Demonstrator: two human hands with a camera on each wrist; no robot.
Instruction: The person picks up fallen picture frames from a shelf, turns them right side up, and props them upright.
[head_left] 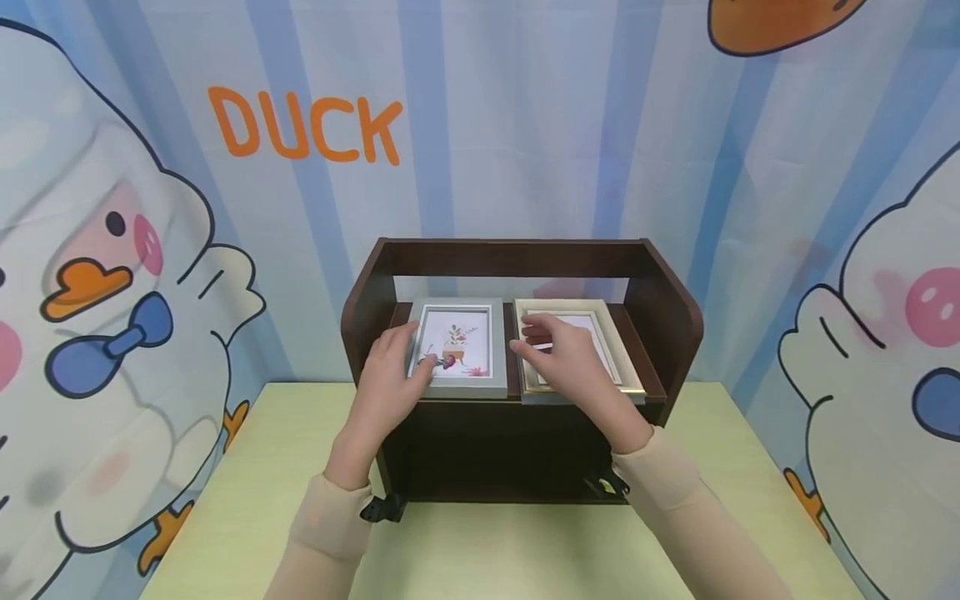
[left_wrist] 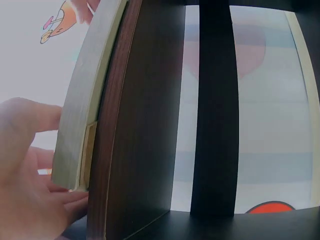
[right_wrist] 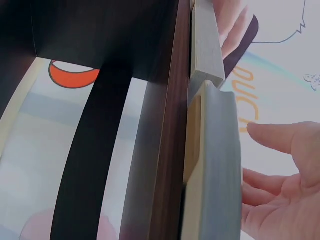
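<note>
A silver-grey picture frame (head_left: 500, 333) lies face up on the upper board of a dark brown wooden shelf (head_left: 517, 257), its print showing a flower pot. My left hand (head_left: 386, 375) is at its left edge, fingers extended along that side and thumb over the front. In the left wrist view the fingers touch the end of this frame (left_wrist: 80, 107). A cream and gold picture frame (head_left: 622, 354) lies to the right of it. Over its left part reaches my right hand (head_left: 570, 358), thumb and fingers apart and loosely bent, covering some of its picture.
The shelf has raised side panels and a rail across the back. It stands on a pale yellow table (head_left: 247, 500). Behind hangs a blue striped curtain (head_left: 517, 125) with duck drawings and orange lettering. A small dark object (head_left: 385, 508) is beside the left wrist.
</note>
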